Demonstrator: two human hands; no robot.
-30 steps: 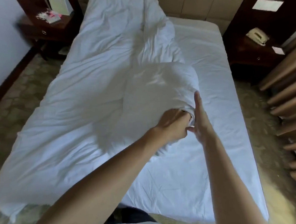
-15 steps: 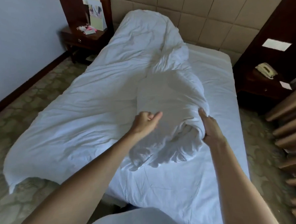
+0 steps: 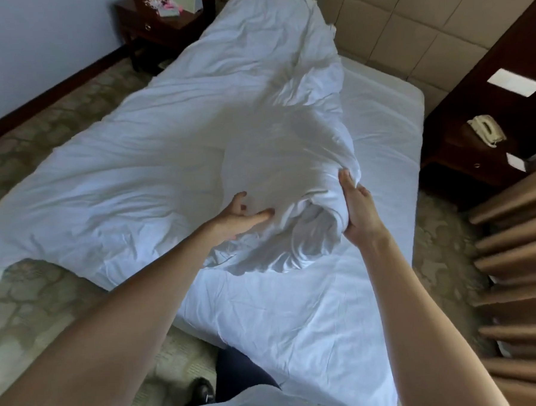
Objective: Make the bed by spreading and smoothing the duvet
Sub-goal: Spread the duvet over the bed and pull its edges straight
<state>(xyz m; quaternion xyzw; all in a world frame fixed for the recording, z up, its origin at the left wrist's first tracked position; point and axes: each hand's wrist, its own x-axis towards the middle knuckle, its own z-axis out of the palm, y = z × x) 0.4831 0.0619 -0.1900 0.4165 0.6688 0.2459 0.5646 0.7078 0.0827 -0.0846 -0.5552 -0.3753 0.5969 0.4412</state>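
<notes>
The white duvet (image 3: 140, 166) lies crumpled and slantwise over the bed (image 3: 384, 128); its left edge hangs over the bed's left side. The near end is folded back into a thick bunch (image 3: 283, 171) at mid-bed. My left hand (image 3: 241, 218) rests against the bunch's near-left face, fingers spread and holding nothing. On the bunch's right side, my right hand (image 3: 358, 207) clasps the rolled fabric with the thumb pointing up. Bare white sheet shows to the right of the bunch and below it.
A dark nightstand (image 3: 158, 28) with small items stands at the far left. Another nightstand (image 3: 463, 161) carries a beige phone (image 3: 486, 129) at the right. Brown curtain folds (image 3: 517, 251) run along the right edge. A padded beige headboard (image 3: 406, 24) is behind, patterned carpet (image 3: 33, 308) to the left.
My hands were together on the bunch's near end; the left hand let go and moved left, open. The right hand kept its hold and the bunch is raised a little.
</notes>
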